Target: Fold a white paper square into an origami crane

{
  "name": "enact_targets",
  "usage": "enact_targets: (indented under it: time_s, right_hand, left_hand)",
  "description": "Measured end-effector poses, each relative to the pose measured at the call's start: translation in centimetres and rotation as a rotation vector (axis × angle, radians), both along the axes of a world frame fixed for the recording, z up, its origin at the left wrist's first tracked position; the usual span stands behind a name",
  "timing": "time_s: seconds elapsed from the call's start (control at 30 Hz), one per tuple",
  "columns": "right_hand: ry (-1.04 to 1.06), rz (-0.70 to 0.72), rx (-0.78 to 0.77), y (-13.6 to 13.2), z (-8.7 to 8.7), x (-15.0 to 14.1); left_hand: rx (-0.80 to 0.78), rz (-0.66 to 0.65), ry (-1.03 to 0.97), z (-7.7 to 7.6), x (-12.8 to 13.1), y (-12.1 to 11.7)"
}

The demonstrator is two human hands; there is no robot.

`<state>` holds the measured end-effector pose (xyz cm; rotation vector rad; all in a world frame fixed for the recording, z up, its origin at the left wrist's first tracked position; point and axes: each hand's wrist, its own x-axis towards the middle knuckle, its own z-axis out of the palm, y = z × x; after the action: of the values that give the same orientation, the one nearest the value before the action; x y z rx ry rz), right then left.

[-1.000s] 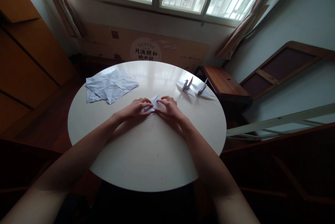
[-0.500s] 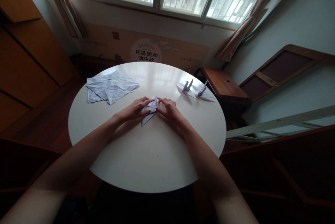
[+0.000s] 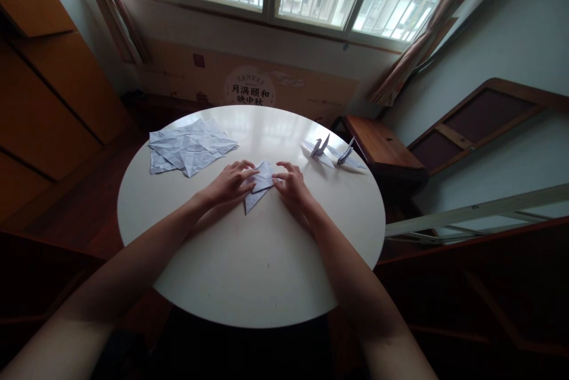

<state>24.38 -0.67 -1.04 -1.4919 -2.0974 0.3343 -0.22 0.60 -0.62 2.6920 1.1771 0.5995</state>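
Observation:
A small piece of folded white paper point(image 3: 262, 181) lies near the middle of the round table, its narrow point toward me. My left hand point(image 3: 233, 181) has its thumb and fingers closed on the paper's left edge. At the right edge, my right hand point(image 3: 291, 183) holds the paper with its lower fingertips, while its index finger is raised off it. The paper's upper layer is partly spread between both hands. Fingertips cover parts of both side edges.
Creased white paper sheets point(image 3: 191, 146) lie overlapping at the table's back left. Two folded paper cranes point(image 3: 319, 149) stand at the back right. The white round table point(image 3: 267, 285) has a wooden stool-like piece point(image 3: 382, 146) behind its right side.
The paper's upper layer has opened out wider and flatter. My right hand has shifted slightly right, its index finger lifting from the paper; my left hand stays at the left edge.

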Motion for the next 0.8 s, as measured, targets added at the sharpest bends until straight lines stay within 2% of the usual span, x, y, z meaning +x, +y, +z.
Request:
enact_targets:
  time_s: [0.17, 0.33, 0.43, 0.7, 0.8]
  right_hand:
    - [0.02, 0.082, -0.011, 0.31, -0.03, 0.12]
    - [0.017, 0.123, 0.002, 0.11, 0.34, 0.23]
    - [-0.007, 0.117, 0.0, -0.1, 0.68, 0.09]
    - [0.022, 0.176, 0.055, -0.26, 0.56, -0.29]
    - [0.029, 0.214, 0.04, -0.21, 0.38, -0.24]
  left_hand:
    - [-0.063, 0.185, 0.038, -0.07, -0.08, 0.04]
    - [-0.068, 0.267, -0.001, -0.72, -0.37, 0.26]
    - [-0.114, 0.211, 0.016, -0.69, -0.33, 0.32]
    - [-0.168, -0.095, 0.093, -0.15, -0.06, -0.06]
    - [-0.18, -0.137, 0.103, -0.03, -0.11, -0.1]
